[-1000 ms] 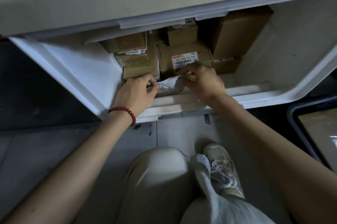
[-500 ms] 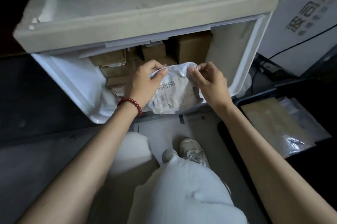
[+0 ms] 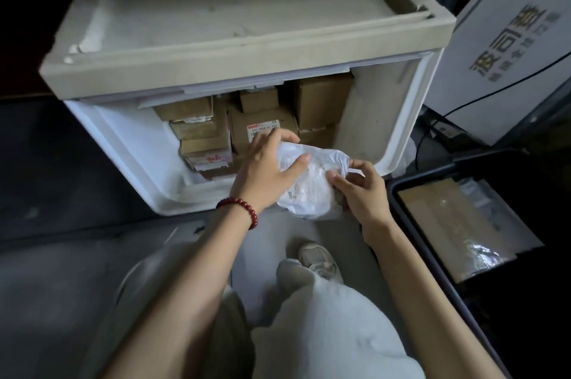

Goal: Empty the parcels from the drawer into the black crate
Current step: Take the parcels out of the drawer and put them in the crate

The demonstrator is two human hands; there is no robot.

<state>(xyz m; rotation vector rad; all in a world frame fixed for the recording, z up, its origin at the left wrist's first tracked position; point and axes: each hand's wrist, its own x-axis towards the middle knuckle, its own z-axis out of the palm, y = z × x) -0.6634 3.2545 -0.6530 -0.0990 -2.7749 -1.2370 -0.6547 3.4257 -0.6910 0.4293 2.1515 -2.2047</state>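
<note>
Head view, looking down.

Mailer [image 3: 312, 190]: white crumpled plastic, printed label facing up. Held off the floor between both hands, at the front lip of the drawer [image 3: 145, 168]; left of the crate [image 3: 394, 193], not inside it.

Left hand [image 3: 265, 171]: grips the mailer's left end, fingers curled over the far edge, thumb laid across the top face. Red bead bracelet [image 3: 244, 208] on the wrist.

Right hand [image 3: 364, 193]: pinches the mailer's right end between thumb and fingertips, closed on the plastic.

Drawer: white, pulled out from under a beige cabinet [image 3: 247, 51] with a recessed top and raised rim. Holds brown boxes [image 3: 265, 128] stacked toward the rear, several with white labels; count unclear in the shadow.

Crate: black, on the floor at right, only partly in frame. Contains a flat brown parcel [image 3: 454, 224], with clear plastic bags [image 3: 485, 255] beside it catching the light.

Behind the crate: white carton [image 3: 509, 48] with dark printed characters, black cable [image 3: 494, 91] running across its face.

Below the hands: bent knees in pale trousers [image 3: 324, 332], one pale shoe [image 3: 318, 258] on the grey floor [image 3: 61, 270].
</note>
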